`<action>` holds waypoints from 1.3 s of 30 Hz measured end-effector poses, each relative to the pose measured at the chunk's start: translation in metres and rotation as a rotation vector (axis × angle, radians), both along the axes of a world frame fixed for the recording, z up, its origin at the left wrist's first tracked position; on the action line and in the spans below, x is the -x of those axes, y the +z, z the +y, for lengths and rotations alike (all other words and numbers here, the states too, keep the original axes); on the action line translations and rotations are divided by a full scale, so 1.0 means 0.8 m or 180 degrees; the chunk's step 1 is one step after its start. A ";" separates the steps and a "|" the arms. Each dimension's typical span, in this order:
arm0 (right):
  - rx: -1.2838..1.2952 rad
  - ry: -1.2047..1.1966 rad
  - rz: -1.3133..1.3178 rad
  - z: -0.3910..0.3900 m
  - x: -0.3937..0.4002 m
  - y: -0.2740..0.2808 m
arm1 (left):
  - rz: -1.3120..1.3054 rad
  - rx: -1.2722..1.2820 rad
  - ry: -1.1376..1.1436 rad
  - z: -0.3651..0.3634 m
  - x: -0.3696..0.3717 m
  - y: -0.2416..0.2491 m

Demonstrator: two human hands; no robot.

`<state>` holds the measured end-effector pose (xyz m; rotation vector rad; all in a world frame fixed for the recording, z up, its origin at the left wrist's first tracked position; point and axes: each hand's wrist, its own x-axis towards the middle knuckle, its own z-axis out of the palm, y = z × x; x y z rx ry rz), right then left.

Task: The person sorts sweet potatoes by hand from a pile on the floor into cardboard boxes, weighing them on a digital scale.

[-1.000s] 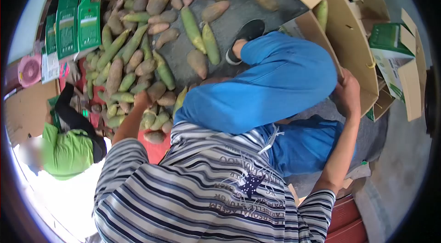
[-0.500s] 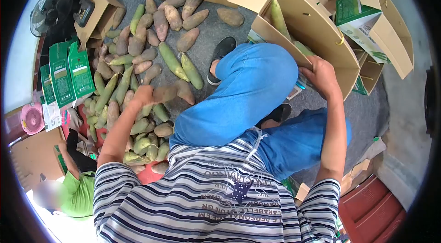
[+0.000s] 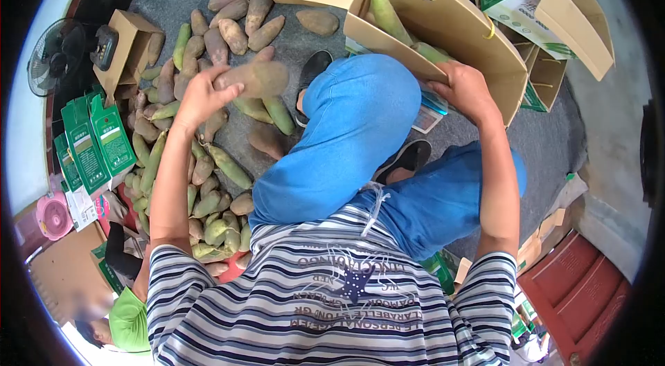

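My left hand [image 3: 208, 94] is closed around one end of a brownish radish [image 3: 258, 80], raised over the floor and a little blurred. My right hand [image 3: 472, 91] grips the near edge of an open cardboard box [image 3: 478, 37], its thumb outside the wall. Inside the box lie a long green radish [image 3: 388, 13] and part of another green one [image 3: 431, 54]; the rest of the inside is hidden. Below my left hand, a pile of green and brownish radishes [image 3: 215, 217] spreads over the floor. A single brown radish [image 3: 267, 140] rests beside my knee.
More open cardboard boxes [image 3: 554, 13] stand at the upper right. Green-and-white cartons [image 3: 97, 134], a black fan [image 3: 57, 58] and a pink fan [image 3: 54, 216] are on the left. Another person in a green shirt [image 3: 129, 322] sits at lower left. A red wooden panel [image 3: 575, 290] stands lower right.
My left hand has moved up, away from me, lifting the brownish radish higher above the pile. My right hand stays on the box edge. The view has shifted slightly.
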<state>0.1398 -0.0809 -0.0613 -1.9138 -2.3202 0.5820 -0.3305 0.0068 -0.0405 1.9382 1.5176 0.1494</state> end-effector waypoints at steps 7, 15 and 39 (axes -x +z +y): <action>-0.0045 0.0008 0.0006 0.001 0.004 0.002 | -0.0212 -0.0360 0.0019 0.040 -0.041 0.033; -0.0028 0.0024 -0.0091 0.001 0.003 0.004 | 0.0324 -0.0500 -0.0267 0.079 -0.049 -0.043; 0.0039 -0.0051 -0.0022 0.001 0.011 0.013 | -0.2072 -0.0346 0.0003 0.065 -0.157 0.104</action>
